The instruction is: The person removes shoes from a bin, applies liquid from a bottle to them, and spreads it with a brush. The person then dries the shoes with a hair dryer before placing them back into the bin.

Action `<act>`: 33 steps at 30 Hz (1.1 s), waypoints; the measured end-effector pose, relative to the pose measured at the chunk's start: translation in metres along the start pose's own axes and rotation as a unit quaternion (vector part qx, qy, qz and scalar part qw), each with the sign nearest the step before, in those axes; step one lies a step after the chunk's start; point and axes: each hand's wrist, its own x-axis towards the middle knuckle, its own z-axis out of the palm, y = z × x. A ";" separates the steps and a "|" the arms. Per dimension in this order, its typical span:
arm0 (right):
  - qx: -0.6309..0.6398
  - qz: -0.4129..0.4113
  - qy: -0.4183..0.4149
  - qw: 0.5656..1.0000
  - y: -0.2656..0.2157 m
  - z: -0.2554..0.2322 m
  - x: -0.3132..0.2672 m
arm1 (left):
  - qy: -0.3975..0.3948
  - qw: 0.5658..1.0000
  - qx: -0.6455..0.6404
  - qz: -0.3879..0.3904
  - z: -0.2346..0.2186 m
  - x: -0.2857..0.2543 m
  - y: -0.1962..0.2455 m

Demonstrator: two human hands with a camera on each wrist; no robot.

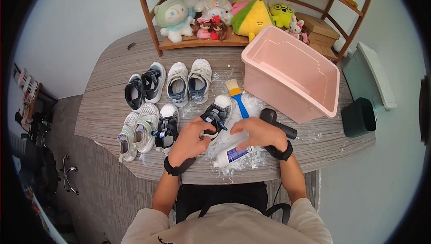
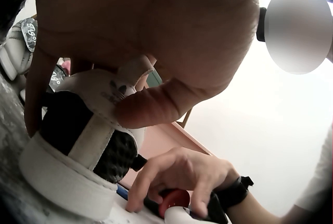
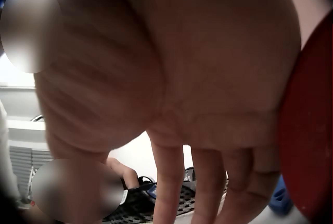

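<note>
My left hand (image 1: pixel 188 141) grips a small black-and-white shoe (image 1: pixel 221 105) at its heel end. In the left wrist view the thumb lies against the white heel of that shoe (image 2: pixel 93 135), fingers on the far side. To the right, my right hand (image 1: pixel 259 132) hovers with loosely spread fingers and holds nothing. Under it lies a white bottle (image 1: pixel 232 155) with a purple-blue label. A paintbrush (image 1: pixel 241 102) with a blue handle and pale bristles lies beyond the hands. Close beside the right hand rests a dark hair dryer (image 1: pixel 282 126).
A similar black-and-white shoe (image 1: pixel 167 125), a pale mesh pair (image 1: pixel 147 120), a black pair (image 1: pixel 154 80) and a white pair (image 1: pixel 200 74) stand left. A pink bin (image 1: pixel 278 96) and dark green container (image 1: pixel 358 117) stand right. Plush toys fill a wooden shelf (image 1: pixel 193 44) behind. White residue speckles the table.
</note>
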 end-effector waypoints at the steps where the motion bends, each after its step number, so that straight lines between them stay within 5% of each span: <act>1: -0.057 -0.016 -0.017 0.998 0.001 0.004 0.001 | -0.006 1.000 0.005 -0.014 -0.001 -0.001 0.002; 10: 0.078 0.009 -0.141 0.987 0.000 0.010 0.007 | 0.002 1.000 0.010 -0.004 0.000 0.001 -0.002; 15: 0.035 -0.017 -0.156 0.987 0.002 0.009 0.005 | 0.003 1.000 0.001 0.009 0.002 -0.001 -0.006; 22: 0.104 0.045 0.134 0.985 -0.023 -0.023 0.000 | 0.003 0.999 -0.015 -0.035 0.001 0.001 -0.008; 24: 0.131 0.054 0.288 0.947 -0.014 -0.017 0.004 | -0.002 0.999 -0.008 -0.050 0.001 0.000 -0.007; 28: 0.188 0.026 0.405 0.894 -0.002 -0.012 0.012 | 0.021 1.000 -0.001 -0.009 0.005 0.000 -0.011; 33: 0.222 0.005 0.454 0.863 0.000 -0.007 0.019 | 0.007 1.000 0.000 0.004 0.002 0.000 -0.007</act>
